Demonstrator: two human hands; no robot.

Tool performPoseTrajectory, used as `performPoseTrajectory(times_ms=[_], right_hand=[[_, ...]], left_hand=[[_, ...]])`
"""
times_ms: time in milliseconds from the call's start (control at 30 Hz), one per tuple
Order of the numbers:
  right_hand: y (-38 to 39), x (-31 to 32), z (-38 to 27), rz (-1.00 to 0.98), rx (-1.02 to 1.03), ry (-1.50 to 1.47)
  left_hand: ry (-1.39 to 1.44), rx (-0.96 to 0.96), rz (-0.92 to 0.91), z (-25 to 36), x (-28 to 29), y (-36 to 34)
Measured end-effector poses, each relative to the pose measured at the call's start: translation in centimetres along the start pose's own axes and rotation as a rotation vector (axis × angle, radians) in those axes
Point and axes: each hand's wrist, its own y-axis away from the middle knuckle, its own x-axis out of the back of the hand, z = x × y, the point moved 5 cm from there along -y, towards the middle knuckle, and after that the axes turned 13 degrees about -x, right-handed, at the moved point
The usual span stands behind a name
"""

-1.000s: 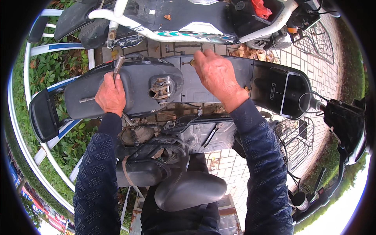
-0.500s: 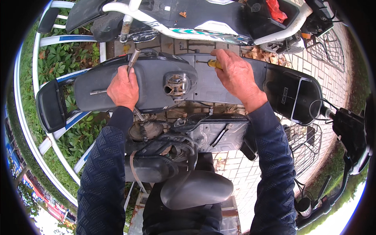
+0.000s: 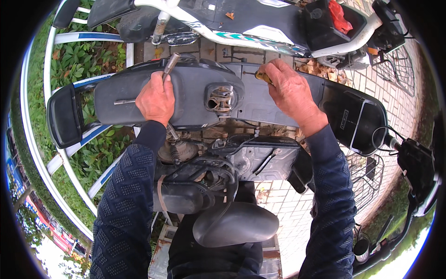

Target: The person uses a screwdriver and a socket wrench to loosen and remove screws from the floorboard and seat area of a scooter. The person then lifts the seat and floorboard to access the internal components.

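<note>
My left hand (image 3: 156, 99) is closed round a three-way socket wrench (image 3: 170, 65), its metal arms sticking out past my fist above the dark seat section of a scooter. My right hand (image 3: 293, 90) grips a screwdriver (image 3: 263, 76) by its yellow handle. Its shaft points left, the tip at a small hole or screw near the far edge of the grey scooter floor panel (image 3: 260, 100); whether it touches cannot be made out. Between my hands, an opening in the bodywork shows a rusty metal bracket with a tube (image 3: 219, 101).
A white-and-black scooter (image 3: 260, 37) with a red bag (image 3: 340, 17) stands beyond. Nearer me is another scooter with exposed parts, a wrench (image 3: 267, 159) on its metal-grey floor and a black saddle (image 3: 235, 224). White railings (image 3: 55, 162) border plants at left; paving bricks (image 3: 288, 204) lie below.
The whole view has shifted, so everything sits slightly further right. My right hand has turned a little with the screwdriver, its tip at the same spot. My left hand keeps the socket wrench.
</note>
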Motion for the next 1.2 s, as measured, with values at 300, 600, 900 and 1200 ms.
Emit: performPoseTrajectory(times_ms=[300, 600, 900, 1200], right_hand=[[-0.1, -0.7, 0.7, -0.044, -0.147, 0.045], [-0.1, -1.5, 1.7, -0.153, -0.460, 0.241], [0.4, 0.1, 0.8, -0.060, -0.131, 0.034], [0.1, -1.3, 1.9, -0.157, -0.465, 0.160]], left_hand=[[0.008, 0.002, -0.001, -0.1, 0.0, 0.1], [-0.017, -0.027, 0.000, -0.2, -0.2, 0.2], [0.028, -0.014, 0.010, -0.4, -0.3, 0.2], [0.026, -0.013, 0.002, -0.3, -0.3, 0.2]])
